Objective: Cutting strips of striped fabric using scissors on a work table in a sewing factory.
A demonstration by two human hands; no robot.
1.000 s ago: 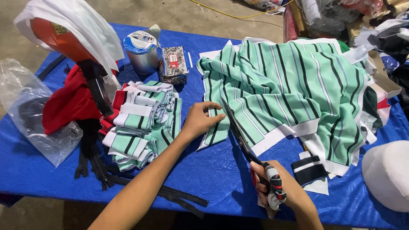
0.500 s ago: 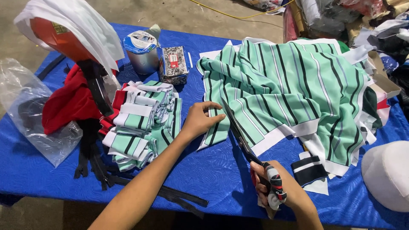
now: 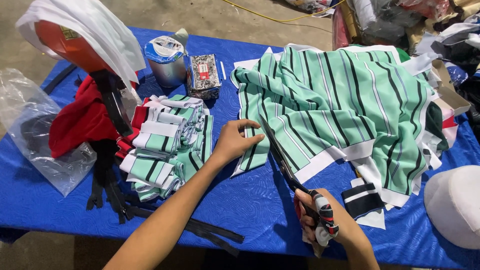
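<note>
Mint fabric (image 3: 350, 100) (black, white stripes); tablecloth (image 3: 260, 200) seemingly blue.

Both forearms bare, no sleeves, gloves or jewellery visible.

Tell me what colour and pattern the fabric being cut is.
Mint green fabric with black and white stripes and white edging, seen in the head view.

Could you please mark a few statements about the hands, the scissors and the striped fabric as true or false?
1. The right hand holds the scissors. True.
2. The left hand rests on the red cloth. False: it presses the green striped fabric.
3. The table cover is blue. True.
4. The stack of cut pieces lies right of the scissors. False: it lies to their left.
</note>
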